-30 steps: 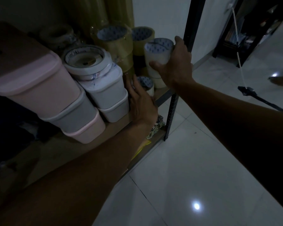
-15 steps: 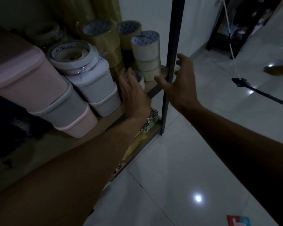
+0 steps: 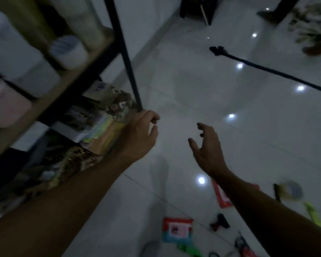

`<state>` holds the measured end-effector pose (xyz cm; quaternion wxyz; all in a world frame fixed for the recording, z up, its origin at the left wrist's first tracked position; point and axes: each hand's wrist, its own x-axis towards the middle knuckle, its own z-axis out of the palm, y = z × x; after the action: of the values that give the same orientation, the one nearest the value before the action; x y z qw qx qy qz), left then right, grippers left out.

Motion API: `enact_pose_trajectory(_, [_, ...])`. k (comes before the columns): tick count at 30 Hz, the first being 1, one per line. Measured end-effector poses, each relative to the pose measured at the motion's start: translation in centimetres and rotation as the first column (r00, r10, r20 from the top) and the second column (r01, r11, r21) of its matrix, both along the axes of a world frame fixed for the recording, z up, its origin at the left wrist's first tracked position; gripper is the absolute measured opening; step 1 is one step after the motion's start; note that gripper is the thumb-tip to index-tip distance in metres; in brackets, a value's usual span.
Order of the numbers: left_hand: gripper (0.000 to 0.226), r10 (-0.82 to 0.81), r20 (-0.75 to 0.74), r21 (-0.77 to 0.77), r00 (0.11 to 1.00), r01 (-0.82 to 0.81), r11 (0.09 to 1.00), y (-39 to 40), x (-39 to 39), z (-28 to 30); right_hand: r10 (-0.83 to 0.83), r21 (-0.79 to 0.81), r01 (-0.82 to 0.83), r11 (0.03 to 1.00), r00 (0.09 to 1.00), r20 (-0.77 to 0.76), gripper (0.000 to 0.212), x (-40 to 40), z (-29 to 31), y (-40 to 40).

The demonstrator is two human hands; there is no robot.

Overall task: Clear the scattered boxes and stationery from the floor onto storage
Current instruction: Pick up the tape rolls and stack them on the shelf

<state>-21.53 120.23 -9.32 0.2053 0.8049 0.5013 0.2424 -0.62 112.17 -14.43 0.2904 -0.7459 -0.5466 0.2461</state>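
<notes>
Both hands hang empty over the white tile floor (image 3: 193,86). My left hand (image 3: 139,134) is beside the foot of the rack's black post (image 3: 126,58), fingers loosely curled. My right hand (image 3: 207,147) is spread, fingers relaxed. Scattered on the floor near me lie a red-and-blue packet (image 3: 177,230), a red flat box (image 3: 221,196) partly under my right forearm, a tape roll (image 3: 290,190), a small black-and-red item (image 3: 220,222), and green and yellow stationery (image 3: 314,214). The view is blurred.
The storage rack (image 3: 67,78) at left carries white and pink bins (image 3: 26,71), tape rolls (image 3: 67,51) and patterned packs on a lower shelf (image 3: 100,112). A black pole (image 3: 267,71) lies across the floor at right. Dark furniture stands at the far top.
The tape roll held by my right hand was left on the shelf. Both hands have come away from the rack and down, and the view has swung toward the floor items.
</notes>
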Motion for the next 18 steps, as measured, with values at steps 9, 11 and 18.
enact_pose_trajectory(9, [0.018, -0.228, -0.122, -0.365, 0.966, 0.17, 0.915, -12.6, 12.0, -8.7, -0.213, -0.178, 0.226, 0.958, 0.973, 0.087, 0.042, 12.8, -9.5, -18.9])
enact_pose_trajectory(11, [0.016, -0.261, -0.117, -0.516, 0.958, 0.166, 0.84, -15.3, 14.8, -11.1, -0.256, -0.25, 0.277, 0.928, 0.96, 0.112, 0.034, 15.1, -12.0, -22.8])
enact_pose_trajectory(18, [0.011, -0.418, -0.12, -0.71, 0.9, 0.216, 0.67, -24.3, 22.6, -21.2, -0.497, -0.343, 0.473, 0.812, 0.867, 0.019, 0.024, 21.6, -22.0, -34.7])
